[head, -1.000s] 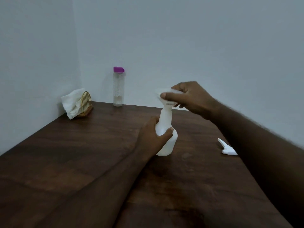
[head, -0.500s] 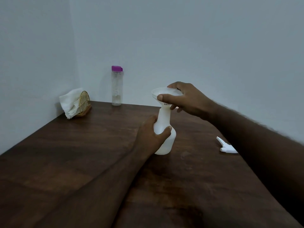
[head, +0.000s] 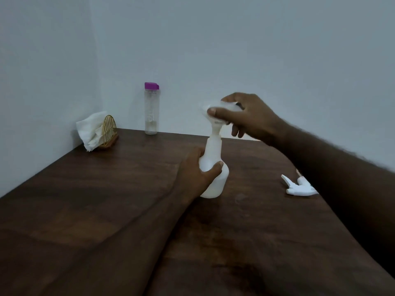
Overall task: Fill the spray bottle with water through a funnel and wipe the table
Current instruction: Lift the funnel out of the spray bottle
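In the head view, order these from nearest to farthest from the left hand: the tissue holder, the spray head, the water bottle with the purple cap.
Measured from the left hand, which grips the spray bottle:
1. Spray head, lying on the table to the right.
2. Water bottle, upright at the back wall.
3. Tissue holder, in the far left corner.

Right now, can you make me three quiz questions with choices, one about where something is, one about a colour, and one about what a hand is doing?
1. Where is the spray trigger head?
A. On the table, right of the spray bottle
B. Screwed onto the spray bottle
C. In the napkin holder

2. What colour is the water bottle's cap?
A. Green
B. Purple
C. Black

3. What does the left hand do?
A. Lies flat on the table
B. Holds a napkin
C. Grips the spray bottle

Answers: 1 A, it lies loose on the wood. 2 B, it shows bright purple. 3 C, fingers wrap the bottle while the right hand holds the funnel.
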A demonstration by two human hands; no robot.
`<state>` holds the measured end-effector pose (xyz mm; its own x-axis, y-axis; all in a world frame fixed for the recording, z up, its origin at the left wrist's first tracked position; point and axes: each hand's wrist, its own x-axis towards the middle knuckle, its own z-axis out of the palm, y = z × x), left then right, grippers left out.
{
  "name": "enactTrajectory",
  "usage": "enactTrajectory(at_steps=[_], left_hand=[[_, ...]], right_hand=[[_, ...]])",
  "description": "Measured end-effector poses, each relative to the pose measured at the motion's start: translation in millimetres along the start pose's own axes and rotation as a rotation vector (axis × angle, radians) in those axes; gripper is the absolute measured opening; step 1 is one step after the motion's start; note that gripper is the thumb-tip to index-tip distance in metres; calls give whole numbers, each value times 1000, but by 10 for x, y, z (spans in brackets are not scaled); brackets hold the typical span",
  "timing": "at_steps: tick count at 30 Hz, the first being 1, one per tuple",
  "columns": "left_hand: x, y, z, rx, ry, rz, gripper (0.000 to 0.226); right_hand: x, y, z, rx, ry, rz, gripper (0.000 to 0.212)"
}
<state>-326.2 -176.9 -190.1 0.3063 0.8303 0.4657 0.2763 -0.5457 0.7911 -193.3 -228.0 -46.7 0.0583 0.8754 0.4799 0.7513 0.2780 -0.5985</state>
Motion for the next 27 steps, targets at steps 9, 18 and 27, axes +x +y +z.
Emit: enactTrajectory(at_steps=[9, 18, 27], left_hand=[[-8, 4, -21, -6, -1, 8, 43], [3, -10, -29, -10, 4, 4, 35], [5, -31, -31, -4, -12, 12, 39]], right_hand=[[-50, -11, 69, 102, 7, 42, 56], [-74, 15, 151, 68, 5, 56, 52], [-98, 1, 181, 34, 1, 63, 55]])
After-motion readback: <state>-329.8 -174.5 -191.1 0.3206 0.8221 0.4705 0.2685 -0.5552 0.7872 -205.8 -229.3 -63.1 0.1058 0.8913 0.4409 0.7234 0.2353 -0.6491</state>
